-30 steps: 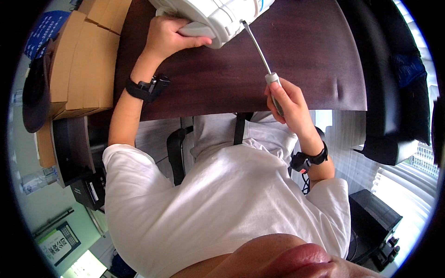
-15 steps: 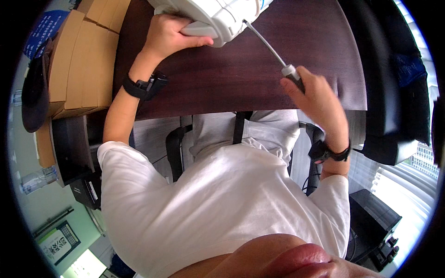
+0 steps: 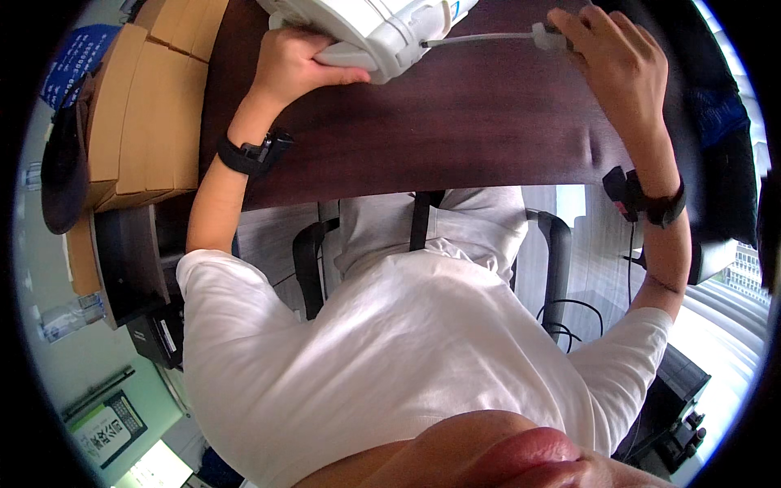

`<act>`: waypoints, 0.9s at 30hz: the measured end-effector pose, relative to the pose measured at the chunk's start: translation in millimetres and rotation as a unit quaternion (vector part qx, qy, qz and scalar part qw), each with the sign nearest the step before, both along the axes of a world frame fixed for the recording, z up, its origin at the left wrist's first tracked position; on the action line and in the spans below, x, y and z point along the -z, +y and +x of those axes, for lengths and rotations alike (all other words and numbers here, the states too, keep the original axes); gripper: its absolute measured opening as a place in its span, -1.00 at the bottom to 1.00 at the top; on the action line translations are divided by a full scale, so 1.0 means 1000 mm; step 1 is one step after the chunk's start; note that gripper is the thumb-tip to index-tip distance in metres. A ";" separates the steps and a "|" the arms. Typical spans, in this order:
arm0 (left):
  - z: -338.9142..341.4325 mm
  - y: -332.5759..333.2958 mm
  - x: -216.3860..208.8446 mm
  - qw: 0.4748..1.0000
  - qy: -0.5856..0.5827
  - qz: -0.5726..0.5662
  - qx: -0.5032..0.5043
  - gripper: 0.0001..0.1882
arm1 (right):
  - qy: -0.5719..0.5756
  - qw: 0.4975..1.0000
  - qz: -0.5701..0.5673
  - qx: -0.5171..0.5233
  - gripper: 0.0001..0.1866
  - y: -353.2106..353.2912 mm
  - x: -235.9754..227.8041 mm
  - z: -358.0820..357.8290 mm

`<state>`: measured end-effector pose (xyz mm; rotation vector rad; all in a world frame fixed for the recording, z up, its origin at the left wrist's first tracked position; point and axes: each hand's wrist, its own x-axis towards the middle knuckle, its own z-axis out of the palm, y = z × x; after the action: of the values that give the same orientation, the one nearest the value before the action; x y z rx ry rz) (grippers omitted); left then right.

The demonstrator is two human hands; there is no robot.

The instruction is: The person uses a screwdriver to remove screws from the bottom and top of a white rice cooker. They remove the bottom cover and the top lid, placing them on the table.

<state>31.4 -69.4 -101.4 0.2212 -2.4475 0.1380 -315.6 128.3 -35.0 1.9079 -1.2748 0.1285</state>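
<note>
A white plastic appliance point(image 3: 370, 28) with rounded sides stands at the far edge of the view, its upper part cut off. My left hand point(image 3: 293, 69) holds its near left corner, the thumb along a projecting white piece and the other fingers mostly hidden behind. From the right, a long-shafted screwdriver point(image 3: 488, 37) lies almost level, its tip against the right side of the appliance. My right hand point(image 3: 626, 69) has its fingers closed around the grey handle end, with the wrist raised above the table's right side.
The dark brown table point(image 3: 423, 138) lies beneath both hands. Cardboard boxes point(image 3: 154, 114) stand along its left edge. Black seating point(image 3: 683, 49) is close on the right. A chair armrest point(image 3: 556, 260) and a loose black cable point(image 3: 573, 307) are below the table's front edge.
My right hand has swung outward and away from me, turning the screwdriver from a slant to nearly level. Its tip stays at the appliance. My left hand has barely moved.
</note>
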 end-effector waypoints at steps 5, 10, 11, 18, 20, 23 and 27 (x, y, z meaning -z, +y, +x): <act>0.009 0.000 -0.002 0.996 -0.019 0.077 -0.034 -0.46 | -0.103 0.994 -0.022 -0.031 -0.69 0.005 0.013 0.013; 0.010 -0.001 -0.001 0.996 -0.036 0.071 -0.043 -0.48 | -0.610 0.751 0.245 0.053 -0.70 0.031 0.059 0.042; 0.010 -0.001 -0.001 0.996 -0.045 0.063 -0.046 -0.48 | -0.701 0.645 0.301 0.032 -0.72 0.036 0.067 0.049; 0.010 -0.002 0.003 0.997 -0.022 0.071 -0.030 -0.48 | -0.853 0.339 0.396 -0.033 -0.64 0.048 0.106 0.100; 0.012 -0.003 0.003 0.996 -0.025 0.075 -0.032 -0.49 | -0.867 0.304 0.393 -0.042 -0.64 0.050 0.108 0.103; 0.011 -0.004 0.003 0.996 -0.024 0.074 -0.035 -0.48 | -0.881 0.257 0.394 -0.057 -0.65 0.054 0.109 0.105; 0.005 -0.004 0.003 0.999 0.026 0.034 -0.013 -0.42 | -0.888 0.183 0.413 -0.089 -0.65 0.056 0.110 0.113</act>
<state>36.2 -73.0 -104.6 0.2820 -2.4009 0.0597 -202.7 184.5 -145.4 1.9904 -2.6469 3.2917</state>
